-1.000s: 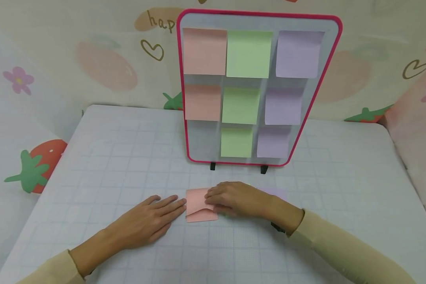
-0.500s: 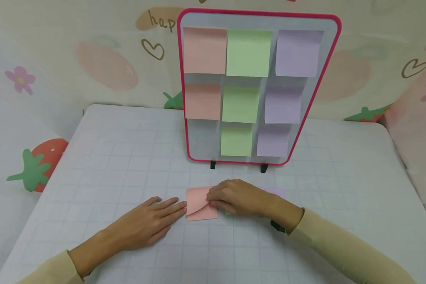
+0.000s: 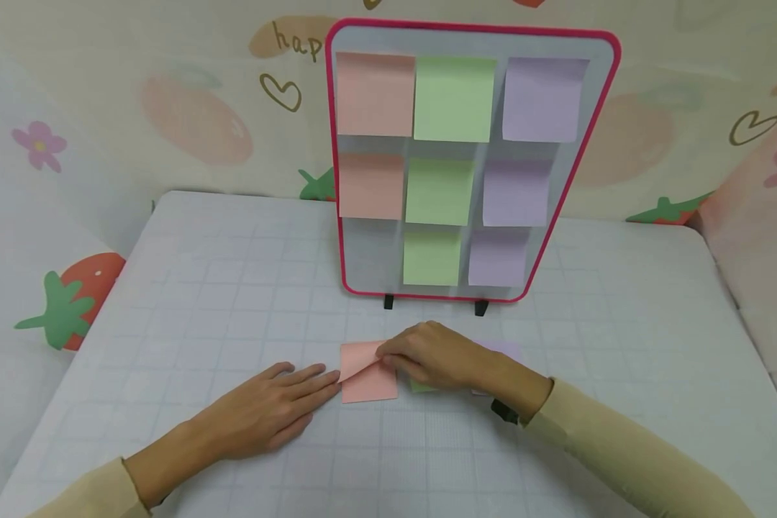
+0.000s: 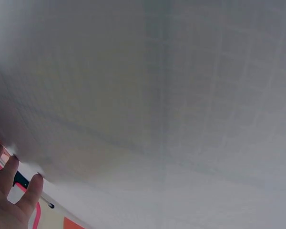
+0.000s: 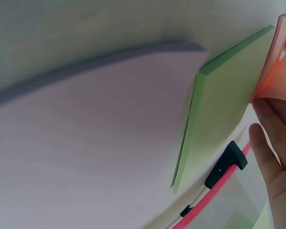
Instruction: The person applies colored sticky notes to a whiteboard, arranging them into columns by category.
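Observation:
A pink sticky note pad (image 3: 370, 385) lies on the white table in the head view. My right hand (image 3: 437, 352) pinches the top pink sticky note (image 3: 357, 358) near its right side, its near edge peeled up and slanting above the pad. In the right wrist view that note (image 5: 279, 83) curls up beside the fingers. My left hand (image 3: 272, 403) rests flat with straight fingers, fingertips right at the pad's left edge. Just right of the pink pad, a green pad (image 3: 424, 385) and a purple pad (image 3: 501, 350) are partly hidden by my right hand and wrist.
Behind the pads stands a whiteboard (image 3: 370, 252) with a red-pink frame on black feet (image 3: 482, 308). Two pink notes (image 3: 375, 95) hang in its left column, three green notes (image 3: 455, 99) in the middle and three purple notes (image 3: 545, 99) at right. A patterned cloth hangs behind.
My right hand has shifted slightly away from me, raising the pink note's near edge further, so more of the pad beneath shows. My left hand has stayed nearly still.

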`<state>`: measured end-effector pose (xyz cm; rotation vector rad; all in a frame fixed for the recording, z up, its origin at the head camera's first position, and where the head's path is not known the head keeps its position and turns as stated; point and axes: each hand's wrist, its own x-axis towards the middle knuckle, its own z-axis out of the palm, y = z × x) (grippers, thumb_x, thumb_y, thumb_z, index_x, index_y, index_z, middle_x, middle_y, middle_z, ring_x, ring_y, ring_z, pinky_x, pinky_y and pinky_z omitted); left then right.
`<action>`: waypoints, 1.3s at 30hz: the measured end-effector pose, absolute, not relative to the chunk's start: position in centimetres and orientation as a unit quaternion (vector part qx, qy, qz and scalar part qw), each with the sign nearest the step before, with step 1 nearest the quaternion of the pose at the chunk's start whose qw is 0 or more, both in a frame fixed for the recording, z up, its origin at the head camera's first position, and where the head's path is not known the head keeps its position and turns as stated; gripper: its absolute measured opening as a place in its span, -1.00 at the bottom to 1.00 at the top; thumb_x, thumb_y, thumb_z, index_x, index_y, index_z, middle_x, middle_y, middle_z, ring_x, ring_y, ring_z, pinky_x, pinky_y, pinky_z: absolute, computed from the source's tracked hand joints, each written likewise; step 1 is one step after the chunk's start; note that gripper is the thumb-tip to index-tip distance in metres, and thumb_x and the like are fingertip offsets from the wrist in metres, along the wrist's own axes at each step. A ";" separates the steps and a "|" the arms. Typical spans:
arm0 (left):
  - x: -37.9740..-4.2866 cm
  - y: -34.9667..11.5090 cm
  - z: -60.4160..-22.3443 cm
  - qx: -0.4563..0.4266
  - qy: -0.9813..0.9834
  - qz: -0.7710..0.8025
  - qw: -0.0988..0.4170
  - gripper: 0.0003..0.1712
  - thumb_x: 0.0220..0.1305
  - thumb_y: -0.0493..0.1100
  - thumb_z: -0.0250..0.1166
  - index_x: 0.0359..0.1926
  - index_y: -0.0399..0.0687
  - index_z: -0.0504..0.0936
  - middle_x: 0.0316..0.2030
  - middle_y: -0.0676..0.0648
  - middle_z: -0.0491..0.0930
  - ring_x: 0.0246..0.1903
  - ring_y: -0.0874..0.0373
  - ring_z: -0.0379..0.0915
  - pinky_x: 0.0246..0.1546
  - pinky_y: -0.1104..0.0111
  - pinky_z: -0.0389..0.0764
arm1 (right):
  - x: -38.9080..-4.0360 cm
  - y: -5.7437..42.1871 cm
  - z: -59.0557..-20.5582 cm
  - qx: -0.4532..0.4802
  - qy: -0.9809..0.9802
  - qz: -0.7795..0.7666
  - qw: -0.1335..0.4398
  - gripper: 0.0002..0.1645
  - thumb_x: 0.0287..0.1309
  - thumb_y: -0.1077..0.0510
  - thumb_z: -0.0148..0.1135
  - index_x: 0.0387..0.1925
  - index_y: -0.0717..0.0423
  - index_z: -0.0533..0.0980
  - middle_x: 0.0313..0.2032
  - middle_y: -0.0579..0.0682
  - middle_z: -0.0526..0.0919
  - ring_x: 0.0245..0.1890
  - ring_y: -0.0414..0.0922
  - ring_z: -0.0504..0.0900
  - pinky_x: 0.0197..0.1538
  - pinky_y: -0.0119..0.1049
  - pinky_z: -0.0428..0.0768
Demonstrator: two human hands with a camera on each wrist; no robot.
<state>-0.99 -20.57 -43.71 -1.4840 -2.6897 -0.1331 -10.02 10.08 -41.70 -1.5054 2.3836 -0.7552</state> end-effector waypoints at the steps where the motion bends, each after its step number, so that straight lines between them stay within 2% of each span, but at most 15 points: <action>1: -1.0 -20.5 -43.7 -0.483 -0.874 -0.045 0.034 -0.38 0.34 -0.08 0.23 0.39 -0.06 0.43 0.37 -0.03 0.41 0.30 0.07 0.39 0.06 0.09 0.54 | -10.1 10.1 -41.7 -0.510 0.812 -0.262 0.111 -0.75 0.37 0.21 0.17 -0.02 0.10 0.67 -0.11 -0.12 0.75 -0.07 -0.28 0.68 0.05 -0.31 0.60; 14: -1.0 -20.0 -43.5 -0.483 -0.875 -0.034 0.027 -0.44 0.37 -0.06 0.21 0.36 -0.03 0.48 0.36 0.00 0.41 0.32 0.08 0.38 0.07 0.09 0.53 | -10.7 9.9 -41.6 -0.512 0.802 -0.298 0.077 -0.77 0.38 0.22 0.16 -0.08 0.14 0.69 -0.17 -0.08 0.76 -0.17 -0.29 0.68 -0.02 -0.36 0.62; 22: -1.0 -19.6 -43.1 -0.483 -0.875 -0.030 0.023 -0.47 0.37 -0.06 0.21 0.33 -0.03 0.52 0.34 -0.01 0.44 0.30 0.07 0.40 0.06 0.10 0.53 | -11.1 9.9 -40.6 -0.501 0.803 -0.319 0.037 -0.80 0.30 0.25 0.25 -0.10 0.13 0.72 -0.19 -0.09 0.77 -0.19 -0.30 0.70 -0.06 -0.41 0.62; 30: -1.0 -19.6 -43.0 -0.479 -0.877 -0.036 0.010 -0.49 0.40 -0.07 0.17 0.33 -0.05 0.52 0.34 -0.02 0.44 0.30 0.07 0.40 0.07 0.09 0.53 | -11.5 9.7 -39.8 -0.515 0.783 -0.340 -0.072 -0.75 0.13 0.41 0.35 -0.14 0.19 0.71 -0.18 -0.02 0.77 -0.15 -0.17 0.73 -0.06 -0.39 0.64; 35: -1.1 -19.5 -43.0 -0.479 -0.877 -0.042 0.007 -0.49 0.40 -0.08 0.17 0.32 -0.06 0.52 0.33 -0.02 0.45 0.29 0.06 0.40 0.06 0.09 0.53 | -11.9 9.5 -39.0 -0.527 0.768 -0.297 -0.211 -0.64 -0.03 0.45 0.45 -0.12 0.26 0.70 -0.12 0.06 0.75 -0.08 -0.05 0.72 0.07 -0.26 0.62; 39: -1.1 -19.5 -43.0 -0.478 -0.877 -0.045 0.006 -0.50 0.40 -0.08 0.18 0.32 -0.06 0.53 0.33 -0.02 0.45 0.29 0.06 0.41 0.06 0.09 0.53 | -12.5 9.0 -38.4 -0.522 0.739 -0.273 -0.326 -0.62 -0.07 0.47 0.46 -0.12 0.32 0.68 -0.12 0.11 0.73 -0.09 0.01 0.71 0.11 -0.20 0.61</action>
